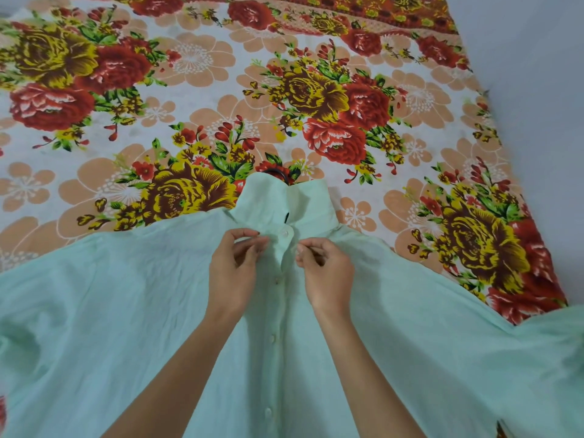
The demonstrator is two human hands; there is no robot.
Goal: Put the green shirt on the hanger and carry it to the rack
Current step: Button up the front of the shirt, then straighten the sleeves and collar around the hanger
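Head view: green shirt [126, 311] lies collar-away; left hand [235, 273] and right hand [327, 273] each pinch its placket beside the top button [285, 233], near the hanger hook [278, 172].

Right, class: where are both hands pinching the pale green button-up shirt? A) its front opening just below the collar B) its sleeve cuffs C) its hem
A: the left hand and the right hand each pinch a front edge of the pale green button-up shirt beside the top button.
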